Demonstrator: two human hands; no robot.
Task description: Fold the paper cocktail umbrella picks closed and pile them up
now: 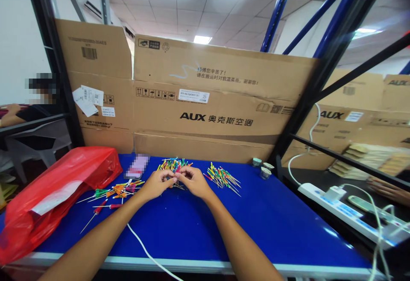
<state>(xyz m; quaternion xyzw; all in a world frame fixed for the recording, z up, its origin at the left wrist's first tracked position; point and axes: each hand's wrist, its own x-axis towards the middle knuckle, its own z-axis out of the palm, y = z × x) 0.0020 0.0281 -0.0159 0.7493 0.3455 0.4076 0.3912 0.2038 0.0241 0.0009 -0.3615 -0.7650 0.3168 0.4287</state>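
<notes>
The left hand (pixel 155 185) and right hand (pixel 192 182) meet, fingers (pixel 183 174) narrow, pinching a pick (pixel 175 180) just in front of the pile (pixel 171 165); open blue table (pixel 250 225) runs to the front edge (pixel 128 260).

On the counter (pixel 243 225) a plastic bag (pixel 59 200) lies left, picks (pixel 222 179) lie right, and small cups (pixel 265 172) sit farther right — cardboard boxes (pixel 192 97) stand behind.
</notes>
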